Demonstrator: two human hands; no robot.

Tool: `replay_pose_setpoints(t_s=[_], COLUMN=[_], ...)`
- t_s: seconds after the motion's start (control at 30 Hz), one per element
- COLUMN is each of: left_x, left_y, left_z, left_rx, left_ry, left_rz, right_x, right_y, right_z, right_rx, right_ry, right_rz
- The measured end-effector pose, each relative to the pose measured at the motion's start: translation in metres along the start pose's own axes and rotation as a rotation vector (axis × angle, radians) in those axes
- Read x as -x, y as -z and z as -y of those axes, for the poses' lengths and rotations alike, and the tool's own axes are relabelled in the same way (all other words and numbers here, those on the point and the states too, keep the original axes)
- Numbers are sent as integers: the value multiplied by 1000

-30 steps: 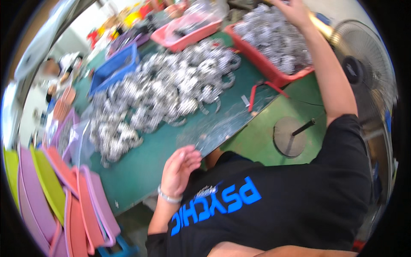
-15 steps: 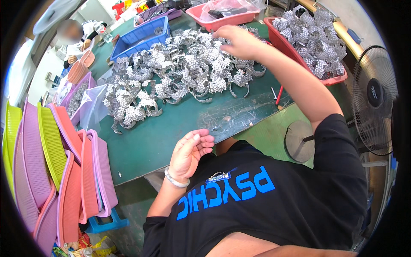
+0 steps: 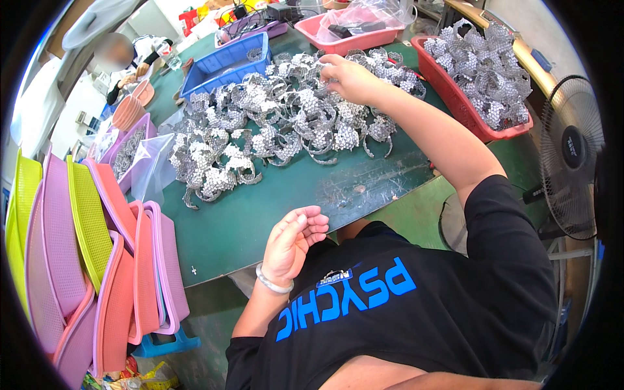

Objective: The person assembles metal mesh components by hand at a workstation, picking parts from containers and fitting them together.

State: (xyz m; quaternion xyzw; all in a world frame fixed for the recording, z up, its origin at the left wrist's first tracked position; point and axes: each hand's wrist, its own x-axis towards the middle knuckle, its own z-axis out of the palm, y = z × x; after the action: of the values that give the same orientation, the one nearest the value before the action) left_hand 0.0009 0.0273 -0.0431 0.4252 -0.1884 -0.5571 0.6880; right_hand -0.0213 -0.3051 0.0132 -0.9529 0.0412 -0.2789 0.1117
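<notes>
A green tabletop (image 3: 260, 214) is seen across the middle of the view, lit brightly and evenly. Pink, salmon and yellow-green mesh trays (image 3: 97, 260) are stacked on edge at its left end, a blue tray (image 3: 224, 62) and a pink tray (image 3: 354, 39) are set along its far side, and a red tray (image 3: 468, 107) lies at its right. A standing fan (image 3: 572, 175) is placed on the right over a green floor (image 3: 416, 218), and another person (image 3: 123, 62) is seated at the far left.

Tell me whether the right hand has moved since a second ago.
Yes. The right hand has come back from over the red basket to the pile of silver headbands on the table.
</notes>
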Motion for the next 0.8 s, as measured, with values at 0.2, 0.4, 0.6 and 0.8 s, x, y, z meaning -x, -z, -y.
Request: replay_pose_setpoints(t_s=[0.2,0.4,0.6,0.8], left_x=[-7,-8,-11,-22], left_y=[-5,-6,-7,-18], left_z=[-4,-6,-5,-13], left_rx=[8,-46,-37,-123], left_ry=[-17,-53,-47,-168], left_rz=[28,-3,-38,-45], right_x=[19,11,3,36], right_y=[7,26,37,28], right_z=[24,19,35,69], right_rx=[91,26,-157,-769], right_ry=[83,-74,-106,-136], right_rz=[-232,-21,16,-142])
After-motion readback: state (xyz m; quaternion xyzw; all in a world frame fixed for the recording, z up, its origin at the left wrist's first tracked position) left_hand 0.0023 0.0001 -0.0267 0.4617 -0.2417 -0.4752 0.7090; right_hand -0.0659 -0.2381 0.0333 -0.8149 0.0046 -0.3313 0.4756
